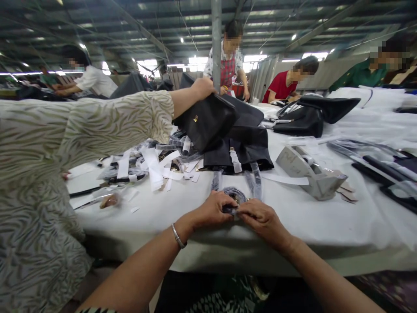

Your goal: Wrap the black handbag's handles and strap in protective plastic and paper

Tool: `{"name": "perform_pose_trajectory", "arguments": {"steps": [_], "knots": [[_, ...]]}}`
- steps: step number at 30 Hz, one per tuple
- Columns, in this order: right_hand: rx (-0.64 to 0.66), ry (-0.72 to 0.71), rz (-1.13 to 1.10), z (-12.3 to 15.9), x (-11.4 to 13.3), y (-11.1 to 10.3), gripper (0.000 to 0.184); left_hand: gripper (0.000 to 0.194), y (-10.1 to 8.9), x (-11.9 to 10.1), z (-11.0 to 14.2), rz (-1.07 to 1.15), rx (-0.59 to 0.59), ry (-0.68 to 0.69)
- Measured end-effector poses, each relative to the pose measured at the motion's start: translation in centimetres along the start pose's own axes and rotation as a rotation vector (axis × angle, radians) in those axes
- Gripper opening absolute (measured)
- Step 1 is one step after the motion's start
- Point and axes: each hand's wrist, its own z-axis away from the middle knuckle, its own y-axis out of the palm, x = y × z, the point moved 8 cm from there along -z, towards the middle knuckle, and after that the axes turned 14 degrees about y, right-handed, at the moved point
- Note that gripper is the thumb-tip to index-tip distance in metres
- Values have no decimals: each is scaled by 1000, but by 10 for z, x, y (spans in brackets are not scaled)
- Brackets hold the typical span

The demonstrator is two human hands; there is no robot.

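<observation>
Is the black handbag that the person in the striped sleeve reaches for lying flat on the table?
No, the co-worker's hand holds the black handbag lifted and tilted above the table.

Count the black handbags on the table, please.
3: one black handbag lifted by a co-worker's hand, one lying flat under it, one further right by the table's far side. More may be hidden.
</observation>
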Motion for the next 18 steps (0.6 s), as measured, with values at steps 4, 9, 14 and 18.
{"name": "perform_pose_trajectory", "arguments": {"steps": [4,9,14,18], "knots": [[-42,7,-50,0,0,-1,13,33,-3,-5,2,-4,-34,37],[-91,-11,-40,7,1,1,13,30,-6,-10,3,16,-39,62],[-137,-22,-63,12,1,1,17,24,-5,-8,2,30,-1,54],[-143,22,-81,15,-5,3,21,23,-4,-7,2,35,0,68]]}}
